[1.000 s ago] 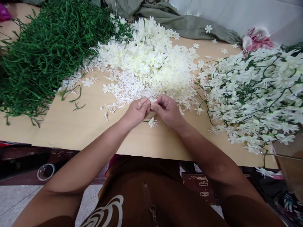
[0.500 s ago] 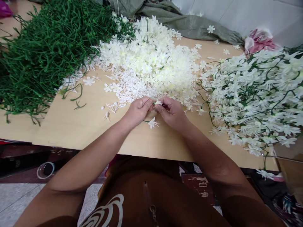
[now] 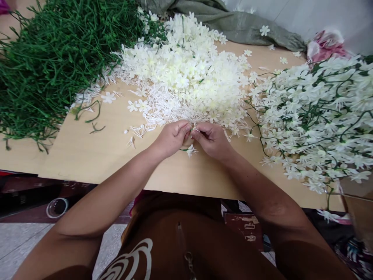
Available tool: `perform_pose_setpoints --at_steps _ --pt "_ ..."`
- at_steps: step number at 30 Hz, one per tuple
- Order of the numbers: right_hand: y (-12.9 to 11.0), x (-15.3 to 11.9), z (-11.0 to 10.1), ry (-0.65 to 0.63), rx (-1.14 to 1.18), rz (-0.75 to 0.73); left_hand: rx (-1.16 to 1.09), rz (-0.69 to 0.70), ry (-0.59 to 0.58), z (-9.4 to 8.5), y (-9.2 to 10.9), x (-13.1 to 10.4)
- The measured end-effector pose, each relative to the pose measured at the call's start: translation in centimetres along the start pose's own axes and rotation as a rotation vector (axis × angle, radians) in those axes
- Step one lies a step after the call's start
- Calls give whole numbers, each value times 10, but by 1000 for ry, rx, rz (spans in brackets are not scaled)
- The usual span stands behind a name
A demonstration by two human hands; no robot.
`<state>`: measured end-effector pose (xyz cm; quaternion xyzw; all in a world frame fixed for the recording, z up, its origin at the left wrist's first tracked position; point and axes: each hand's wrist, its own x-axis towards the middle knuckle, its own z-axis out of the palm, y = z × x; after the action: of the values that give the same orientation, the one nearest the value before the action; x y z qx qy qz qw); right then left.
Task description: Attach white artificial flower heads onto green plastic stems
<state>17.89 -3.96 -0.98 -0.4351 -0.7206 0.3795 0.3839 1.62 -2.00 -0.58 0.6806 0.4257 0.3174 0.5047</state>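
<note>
Your left hand [image 3: 171, 138] and right hand [image 3: 212, 139] meet fingertip to fingertip at the near edge of the loose bloom pile [image 3: 189, 74], both closed in a pinch on one small sprig [image 3: 190, 149]. The sprig's thin green stem runs between the two pinches, and one white bloom hangs from it just below your hands, over the bare board. A second small white piece shows right at the fingertips; whether it is already seated on the stem cannot be told. Both wrists sit low over the board [image 3: 101, 155], a pale wooden sheet laid on the bench. Directly beyond your knuckles lies the fringe of white stamen pieces, touching the cream bloom pile behind it. A few single blooms lie apart to the left, near two stray green stem offcuts. Further left, the heap of bare green stems [image 3: 49, 58] covers that end of the board. To your right, well apart from the hands, lies the stack of finished sprays [image 3: 317, 116], white blooms on green stems, overhanging the board's edge. At the back, a grey-green cloth [image 3: 241, 29] lies against the wall, with a pink bag [image 3: 326, 44] beside it
</note>
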Motion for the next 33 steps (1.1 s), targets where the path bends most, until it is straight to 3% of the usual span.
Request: perform_pose_setpoints --at_steps 12,18,22,28,33 --pt "-4 2 3 -66 172 148 -63 27 -105 -1 -2 -1" --pt "-1 5 2 -80 162 179 10 20 -26 1 -4 -1" --pt "1 3 -3 -91 164 187 -61 22 12 2 -4 -1" --pt "-3 -2 -2 29 8 199 -144 13 29 2 -5 -1" --pt "-6 -2 -2 127 -146 27 -133 8 48 0 -5 -1"
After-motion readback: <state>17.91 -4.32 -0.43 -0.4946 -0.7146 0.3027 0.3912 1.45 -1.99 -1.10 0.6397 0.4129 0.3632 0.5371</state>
